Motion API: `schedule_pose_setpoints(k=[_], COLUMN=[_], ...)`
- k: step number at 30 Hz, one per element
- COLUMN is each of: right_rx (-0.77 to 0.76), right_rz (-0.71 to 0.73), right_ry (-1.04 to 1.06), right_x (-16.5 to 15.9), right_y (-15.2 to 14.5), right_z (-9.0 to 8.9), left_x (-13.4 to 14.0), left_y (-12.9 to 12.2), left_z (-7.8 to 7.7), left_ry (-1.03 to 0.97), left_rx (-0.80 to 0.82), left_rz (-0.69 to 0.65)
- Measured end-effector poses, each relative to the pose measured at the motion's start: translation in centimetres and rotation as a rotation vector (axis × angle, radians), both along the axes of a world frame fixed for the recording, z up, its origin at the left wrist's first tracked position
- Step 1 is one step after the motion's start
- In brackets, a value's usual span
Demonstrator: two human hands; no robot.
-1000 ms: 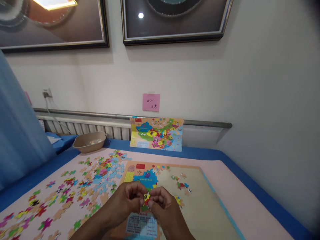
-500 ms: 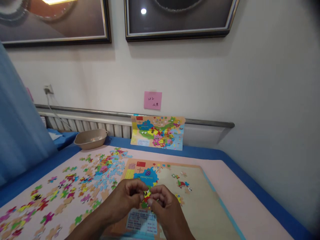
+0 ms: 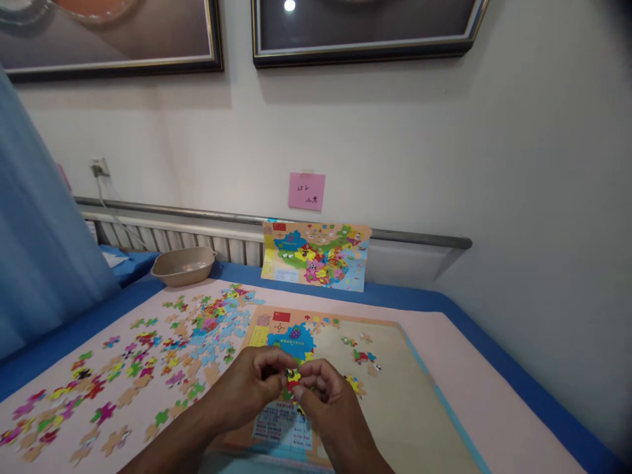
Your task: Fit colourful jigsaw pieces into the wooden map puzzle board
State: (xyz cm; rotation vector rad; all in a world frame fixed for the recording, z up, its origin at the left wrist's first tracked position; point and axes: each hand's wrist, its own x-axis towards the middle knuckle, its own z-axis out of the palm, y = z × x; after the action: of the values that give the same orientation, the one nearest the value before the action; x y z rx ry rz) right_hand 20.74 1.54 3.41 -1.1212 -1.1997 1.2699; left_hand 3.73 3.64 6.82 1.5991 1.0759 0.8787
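My left hand and my right hand meet over the puzzle board. Their fingers are pinched around small yellow-and-red jigsaw pieces; whether this is one piece or two joined ones, I cannot tell. Beneath them, the board's left part bears a fitted map section with a blue area, an orange border and a text panel. My fingers hide some of that section. On the bare right part of the board lie a few loose pieces, among them a red-and-green cluster.
Many loose jigsaw pieces spread over the pink sheet at left. A beige basin stands behind them. The picture map leans against the wall below a metal rail. A blue curtain hangs at far left.
The camera view has shifted slightly, so the wall and pictures sit higher. Both hands stay together over the board, still pinching the pieces, with only small finger movement.
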Motion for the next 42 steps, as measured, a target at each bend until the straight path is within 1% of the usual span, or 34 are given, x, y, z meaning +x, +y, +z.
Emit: schedule_pose_setpoints(k=[3, 7, 11, 14, 18, 22, 25, 29, 35, 42], right_rx=[0.001, 0.028, 0.039, 0.034, 0.038, 0.041, 0.036, 0.020, 0.002, 0.008], right_rz=[-0.010, -0.003, 0.020, 0.007, -0.012, 0.009, 0.023, 0.005, 0.007, -0.025], right_ry=[0.005, 0.000, 0.012, 0.041, 0.033, 0.006, -0.005, 0.003, 0.017, 0.029], right_x=[0.1, 0.4, 0.6, 0.5, 0.4, 0.6, 0.6, 0.4, 0.5, 0.7], right_y=[-0.1, 0.0, 0.2, 0.3, 0.2, 0.2, 0.1, 0.0, 0.0, 0.4], right_z=[0.2, -0.2, -0.3, -0.2, -0.1, -0.1, -0.1, 0.2, 0.5, 0.2], left_x=[0.1, 0.1, 0.1, 0.0, -0.1, 0.0, 0.0, -0.2, -0.4, -0.4], left_y=[-0.1, -0.2, -0.1, 0.0, 0.0, 0.0, 0.0, 0.1, 0.7, 0.8], left_z=[0.3, 0.4, 0.2, 0.0, 0.1, 0.2, 0.0, -0.4, -0.7, -0.7], left_ry=[-0.019, -0.055, -0.107, -0.132, -0.129, -0.125, -0.131, -0.150, -0.248, -0.233], left_rx=[-0.004, -0.021, -0.051, -0.062, -0.067, -0.075, -0.082, -0.100, -0.128, -0.145], left_rz=[-0.009, -0.029, -0.045, -0.067, -0.084, -0.081, -0.085, -0.121, -0.026, -0.004])
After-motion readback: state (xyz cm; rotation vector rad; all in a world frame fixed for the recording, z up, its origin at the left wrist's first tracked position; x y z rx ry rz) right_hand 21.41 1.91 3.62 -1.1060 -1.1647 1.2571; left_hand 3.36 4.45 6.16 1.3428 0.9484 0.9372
